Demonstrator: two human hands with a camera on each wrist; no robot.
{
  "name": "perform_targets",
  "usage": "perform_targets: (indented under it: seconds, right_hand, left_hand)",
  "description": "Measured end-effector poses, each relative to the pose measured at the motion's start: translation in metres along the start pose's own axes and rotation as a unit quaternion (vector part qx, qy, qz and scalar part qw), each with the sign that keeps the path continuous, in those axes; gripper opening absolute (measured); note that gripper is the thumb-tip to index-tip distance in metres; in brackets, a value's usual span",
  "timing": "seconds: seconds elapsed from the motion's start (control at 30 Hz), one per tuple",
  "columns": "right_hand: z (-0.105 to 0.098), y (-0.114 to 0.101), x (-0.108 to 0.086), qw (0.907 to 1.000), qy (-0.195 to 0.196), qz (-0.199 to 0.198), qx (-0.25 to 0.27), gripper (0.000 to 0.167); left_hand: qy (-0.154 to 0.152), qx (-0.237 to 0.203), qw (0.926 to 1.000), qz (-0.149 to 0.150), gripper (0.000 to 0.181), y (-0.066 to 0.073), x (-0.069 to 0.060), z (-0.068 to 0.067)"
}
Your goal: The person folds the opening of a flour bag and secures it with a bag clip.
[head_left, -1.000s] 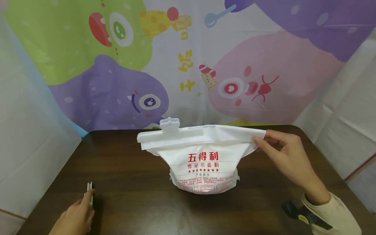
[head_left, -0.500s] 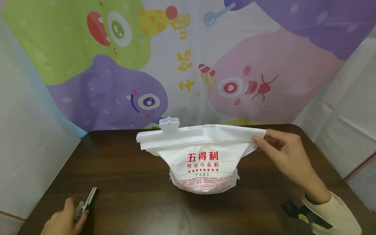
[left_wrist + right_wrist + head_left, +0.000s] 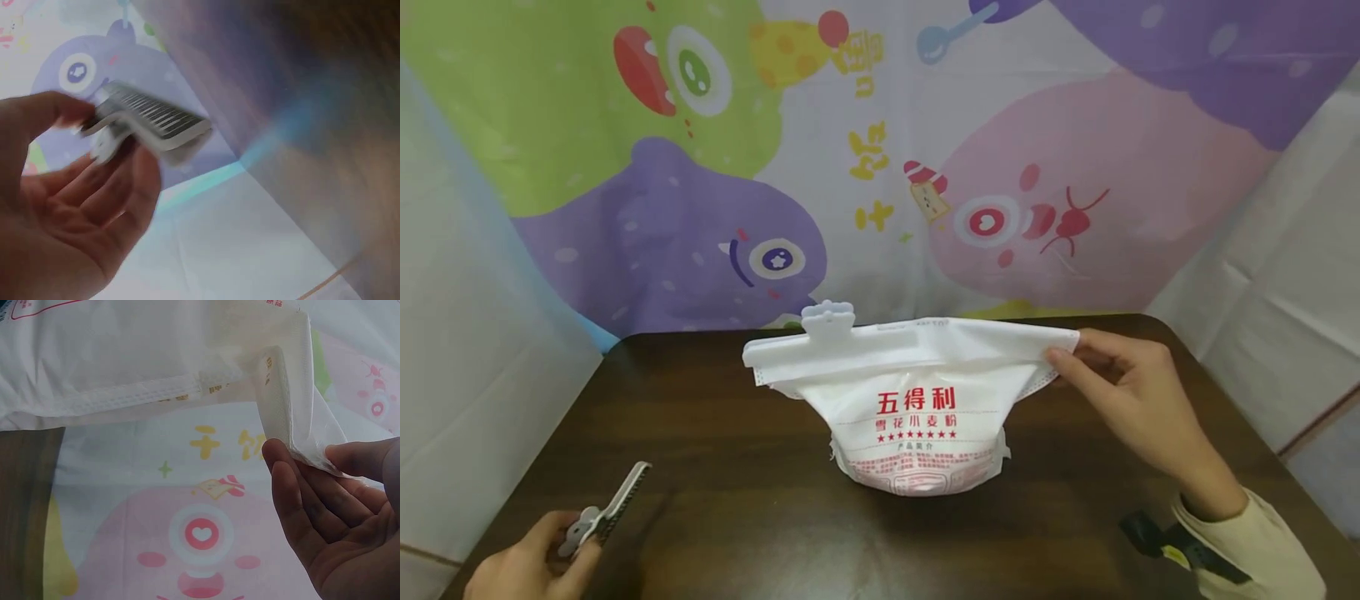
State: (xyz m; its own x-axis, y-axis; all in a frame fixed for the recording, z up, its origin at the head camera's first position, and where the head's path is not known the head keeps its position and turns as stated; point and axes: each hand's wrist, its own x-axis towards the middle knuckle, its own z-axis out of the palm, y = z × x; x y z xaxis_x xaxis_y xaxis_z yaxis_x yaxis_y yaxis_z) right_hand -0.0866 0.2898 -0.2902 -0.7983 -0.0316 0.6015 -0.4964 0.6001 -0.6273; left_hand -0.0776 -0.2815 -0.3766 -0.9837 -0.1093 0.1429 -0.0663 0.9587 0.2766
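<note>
A white flour bag (image 3: 917,417) with red lettering stands at the middle of the table, its top folded over into a band. A white sealing clip (image 3: 828,321) grips the left part of that fold. My right hand (image 3: 1131,400) pinches the right end of the fold between thumb and fingers; the right wrist view shows the folded corner (image 3: 281,406) in its grasp. At the lower left my left hand (image 3: 531,558) holds a second clip (image 3: 610,508), long-barred with a ridged inner face. In the left wrist view this clip (image 3: 156,119) sits between thumb and fingers, slightly blurred.
The dark brown table (image 3: 760,542) extends under everything. Behind it hangs a cartoon-printed cloth (image 3: 880,275), with pale cloth walls at both sides. A black strap with a yellow mark (image 3: 1180,550) is on the right wrist.
My left hand has shifted left and turned the second clip, so its bar now points up and right with the ridged side showing. The right hand keeps its pinch on the bag.
</note>
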Motion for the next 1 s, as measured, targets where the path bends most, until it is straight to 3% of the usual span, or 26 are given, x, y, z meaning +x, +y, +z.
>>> perform_targets:
  seconds: [0.07, 0.1, 0.17, 0.27, 0.33, 0.4, 0.43, 0.47, 0.5, 0.53, 0.6, 0.63, 0.67, 0.73, 0.83, 0.93, 1.0]
  right_hand:
    - [0.0, -0.001, 0.0, 1.0, 0.001, -0.002, 0.002, 0.018]
    - [0.0, -0.001, 0.001, 1.0, 0.0, -0.002, 0.004, 0.018]
    - [0.001, -0.001, 0.002, 1.0, -0.002, -0.001, 0.009, 0.018]
    - [0.002, -0.002, 0.003, 0.9999, -0.008, 0.001, 0.014, 0.016]
    - [0.002, -0.002, 0.004, 0.9999, -0.009, 0.001, 0.013, 0.014]
    - [0.002, -0.002, 0.003, 0.9999, -0.007, 0.001, 0.011, 0.013]
    - [0.001, -0.002, 0.002, 0.9999, -0.005, 0.001, 0.01, 0.013]
    - [0.001, -0.003, 0.001, 0.9999, -0.003, 0.001, 0.009, 0.012]
    - [0.0, -0.003, 0.001, 1.0, -0.002, 0.0, 0.009, 0.012]
    - [0.0, -0.003, 0.001, 1.0, -0.001, -0.001, 0.008, 0.012]
    - [0.0, -0.004, 0.001, 1.0, 0.0, -0.003, 0.008, 0.013]
    - [0.0, -0.004, 0.001, 1.0, 0.0, -0.005, 0.008, 0.014]
    - [0.0, -0.004, 0.001, 0.9999, 0.0, -0.006, 0.009, 0.014]
    - [0.001, -0.004, 0.001, 0.9999, -0.001, -0.01, 0.009, 0.015]
    - [0.001, -0.005, 0.001, 0.9999, -0.002, -0.014, 0.009, 0.015]
    - [0.001, -0.005, 0.001, 0.9999, 0.0, -0.016, 0.005, 0.014]
    - [0.0, -0.005, 0.001, 0.9999, -0.001, -0.015, 0.006, 0.014]
  left_hand:
    - [0.091, -0.031, 0.9952, 0.018, 0.031, 0.007, -0.006, -0.002]
    - [0.123, -0.049, 0.9909, 0.025, 0.028, 0.011, -0.008, -0.003]
    - [0.153, -0.084, 0.9842, 0.028, 0.027, 0.018, -0.012, -0.004]
    - [0.143, -0.125, 0.9817, 0.013, 0.029, 0.028, -0.015, -0.005]
    - [0.107, -0.148, 0.9832, 0.007, 0.031, 0.033, -0.015, -0.005]
    - [0.061, -0.207, 0.9763, 0.018, 0.03, 0.036, -0.014, -0.003]
    - [0.035, -0.261, 0.9644, 0.028, 0.029, 0.038, -0.015, -0.002]
    - [0.01, -0.32, 0.9466, 0.041, 0.028, 0.04, -0.015, -0.001]
    - [-0.017, -0.378, 0.9244, 0.05, 0.026, 0.042, -0.017, 0.0]
    - [-0.042, -0.435, 0.8973, 0.062, 0.027, 0.044, -0.018, 0.002]
    - [-0.079, -0.519, 0.8476, 0.077, 0.031, 0.049, -0.022, 0.004]
    - [-0.092, -0.545, 0.8297, 0.08, 0.032, 0.052, -0.024, 0.004]
    - [-0.094, -0.551, 0.8254, 0.081, 0.033, 0.057, -0.027, 0.003]
    - [-0.081, -0.553, 0.8237, 0.095, 0.035, 0.069, -0.033, 0.002]
    - [-0.045, -0.53, 0.8342, 0.146, 0.037, 0.09, -0.044, 0.001]
    - [-0.017, -0.479, 0.8521, 0.21, 0.042, 0.114, -0.055, -0.001]
    - [-0.007, -0.433, 0.8721, 0.228, 0.044, 0.129, -0.061, -0.006]
